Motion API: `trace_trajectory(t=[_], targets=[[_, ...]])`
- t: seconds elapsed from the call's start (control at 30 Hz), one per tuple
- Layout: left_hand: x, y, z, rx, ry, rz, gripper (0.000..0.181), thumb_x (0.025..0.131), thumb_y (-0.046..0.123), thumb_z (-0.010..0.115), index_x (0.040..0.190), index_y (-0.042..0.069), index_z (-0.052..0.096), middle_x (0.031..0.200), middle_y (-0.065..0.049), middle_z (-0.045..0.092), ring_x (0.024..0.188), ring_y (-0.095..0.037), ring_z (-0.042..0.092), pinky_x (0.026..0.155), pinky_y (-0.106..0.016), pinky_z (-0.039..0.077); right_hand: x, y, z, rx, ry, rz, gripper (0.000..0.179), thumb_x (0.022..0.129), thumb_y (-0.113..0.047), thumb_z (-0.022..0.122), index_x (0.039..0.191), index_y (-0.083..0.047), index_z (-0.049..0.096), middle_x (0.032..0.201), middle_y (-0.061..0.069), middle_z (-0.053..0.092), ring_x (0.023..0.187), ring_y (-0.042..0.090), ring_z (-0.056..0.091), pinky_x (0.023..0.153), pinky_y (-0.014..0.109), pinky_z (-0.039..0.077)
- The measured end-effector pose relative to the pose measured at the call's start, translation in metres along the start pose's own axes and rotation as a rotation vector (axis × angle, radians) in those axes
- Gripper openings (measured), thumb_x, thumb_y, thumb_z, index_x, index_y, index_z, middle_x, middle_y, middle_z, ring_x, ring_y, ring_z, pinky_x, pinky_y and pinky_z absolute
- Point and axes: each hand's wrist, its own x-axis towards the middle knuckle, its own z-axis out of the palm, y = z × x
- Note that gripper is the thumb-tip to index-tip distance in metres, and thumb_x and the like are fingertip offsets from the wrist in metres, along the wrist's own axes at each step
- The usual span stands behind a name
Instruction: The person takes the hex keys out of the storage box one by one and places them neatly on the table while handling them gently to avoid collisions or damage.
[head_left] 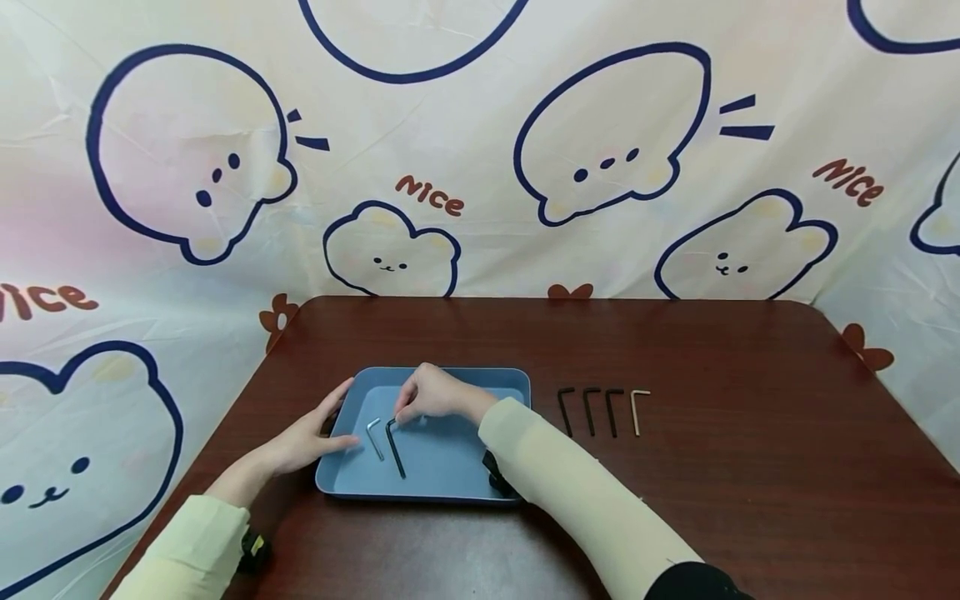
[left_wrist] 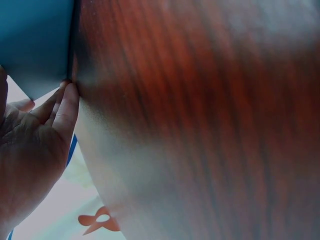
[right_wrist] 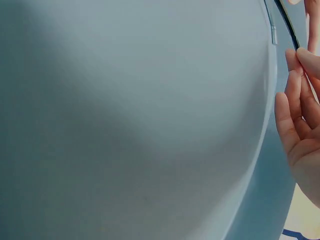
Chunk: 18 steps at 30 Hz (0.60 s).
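A blue tray [head_left: 450, 475] lies on the table. My right hand [head_left: 435, 392] is over it, pinching a black hex key [head_left: 397, 454] near its bent upper end; the right wrist view shows the thumb and fingertips [right_wrist: 301, 52] on it. Left of that key, a silver hex key [head_left: 375, 440] lies in the tray. My left hand [head_left: 303, 437] holds the tray's left side, with its thumb inside the rim and its fingers along the outer wall. In the left wrist view these fingertips [left_wrist: 70, 92] touch the tray's outside.
Right of the tray, several hex keys lie in a row on the brown table [head_left: 750, 467]: dark ones, such as the leftmost dark hex key [head_left: 566, 412], and a lighter, brass-coloured hex key [head_left: 637, 414] at the right end. A printed cloth [head_left: 480, 167] hangs behind the table.
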Motion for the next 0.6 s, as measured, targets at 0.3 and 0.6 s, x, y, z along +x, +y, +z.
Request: trace_trajectory(t=[0.3,0.6], targets=[[-0.001,0.001,0.0,0.012,0.006,0.001,0.095,0.09,0.026,0.071,0.156,0.01,0.004,0.152,-0.032,0.019,0.136,-0.052,0.022,0.103,-0.068,0.025,-0.004,-0.005,-0.012,-0.006,0.032,-0.001,0.005,0.086,-0.01,0.075,0.082,-0.01,0.079,0.075,-0.008,0.069,0.075,0.007,0.061,0.066,0.022,0.049],[-0.002,0.003,0.001,0.001,0.013,-0.014,0.095,0.09,0.026,0.071,0.156,0.008,0.005,0.153,-0.032,0.016,0.137,-0.053,0.019,0.104,-0.068,0.022,-0.012,-0.013,-0.029,0.006,0.036,0.028,0.004,0.086,-0.01,0.075,0.085,-0.009,0.079,0.078,-0.005,0.069,0.073,0.012,0.062,0.067,0.024,0.051]])
